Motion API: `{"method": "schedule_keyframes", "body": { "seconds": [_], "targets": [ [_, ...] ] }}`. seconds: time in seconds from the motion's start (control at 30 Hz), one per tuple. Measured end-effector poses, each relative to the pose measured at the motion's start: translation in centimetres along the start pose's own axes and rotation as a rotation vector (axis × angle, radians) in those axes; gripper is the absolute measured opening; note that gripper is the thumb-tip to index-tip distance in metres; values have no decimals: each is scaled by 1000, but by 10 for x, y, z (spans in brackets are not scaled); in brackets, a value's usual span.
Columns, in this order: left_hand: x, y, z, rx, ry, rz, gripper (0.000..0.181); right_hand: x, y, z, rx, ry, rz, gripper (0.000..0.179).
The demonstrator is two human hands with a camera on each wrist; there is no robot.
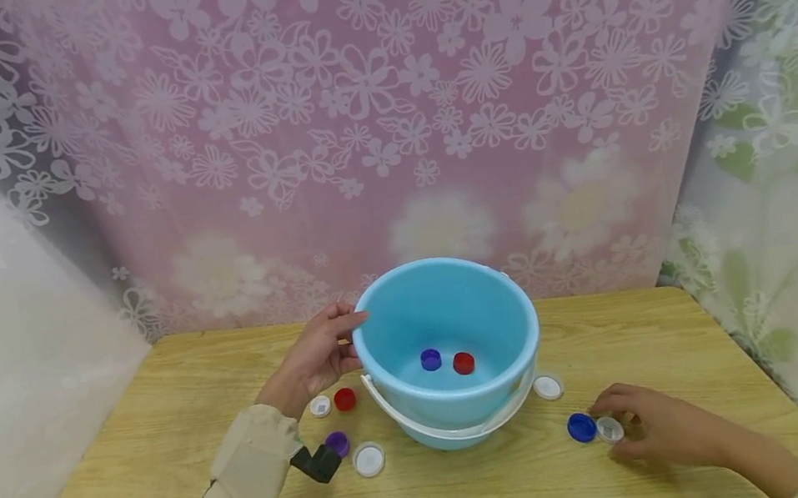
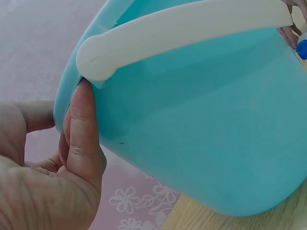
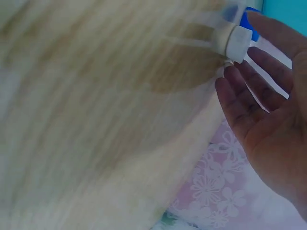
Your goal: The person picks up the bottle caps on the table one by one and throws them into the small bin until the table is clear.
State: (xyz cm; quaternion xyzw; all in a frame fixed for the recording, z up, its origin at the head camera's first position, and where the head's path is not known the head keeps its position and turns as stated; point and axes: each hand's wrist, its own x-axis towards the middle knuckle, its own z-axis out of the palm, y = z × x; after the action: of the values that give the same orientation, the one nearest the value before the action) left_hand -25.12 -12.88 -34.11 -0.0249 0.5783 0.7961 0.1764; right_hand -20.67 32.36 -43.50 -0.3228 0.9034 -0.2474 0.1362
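A light blue bucket (image 1: 443, 294) with a white handle (image 1: 438, 433) stands on the table, a purple bottle cap (image 1: 430, 359) and a red bottle cap (image 1: 463, 363) on its floor. My left hand (image 1: 318, 356) pinches the bucket's rim at the left, thumb over the edge and fingers against the outer wall, close by the handle's end (image 2: 98, 60) in the left wrist view. Down at the right, my right hand (image 1: 657, 425) has its spread fingers beside a white bottle cap (image 3: 239, 44). A blue bottle cap (image 1: 581, 428) lies right next to that one.
Left of the bucket lie a red cap (image 1: 345, 399), a purple cap (image 1: 337, 444), a small white cap (image 1: 320, 407) and a larger white cap (image 1: 370, 460). Another white cap (image 1: 548, 387) is close to the bucket's right side. A flowered curtain (image 1: 389, 116) hangs behind the wooden table (image 1: 125, 470).
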Motion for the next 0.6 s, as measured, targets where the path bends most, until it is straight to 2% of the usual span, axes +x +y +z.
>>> {"method": "schedule_keyframes", "body": {
  "seconds": [0.13, 0.2, 0.37, 0.6],
  "targets": [
    [-1, 0, 0, 6, -13, 11, 19, -2, 3, 4, 25, 43, -94, 32],
    [-1, 0, -1, 10, -18, 15, 20, -1, 4, 6, 57, 41, -108, 31],
    [-1, -1, -2, 11, -25, 20, 21, -1, 3, 8, 95, 23, -67, 35],
    [-2, 0, -2, 0, -17, 13, 19, -2, 4, 8, 103, 36, -77, 37]
  ]
}}
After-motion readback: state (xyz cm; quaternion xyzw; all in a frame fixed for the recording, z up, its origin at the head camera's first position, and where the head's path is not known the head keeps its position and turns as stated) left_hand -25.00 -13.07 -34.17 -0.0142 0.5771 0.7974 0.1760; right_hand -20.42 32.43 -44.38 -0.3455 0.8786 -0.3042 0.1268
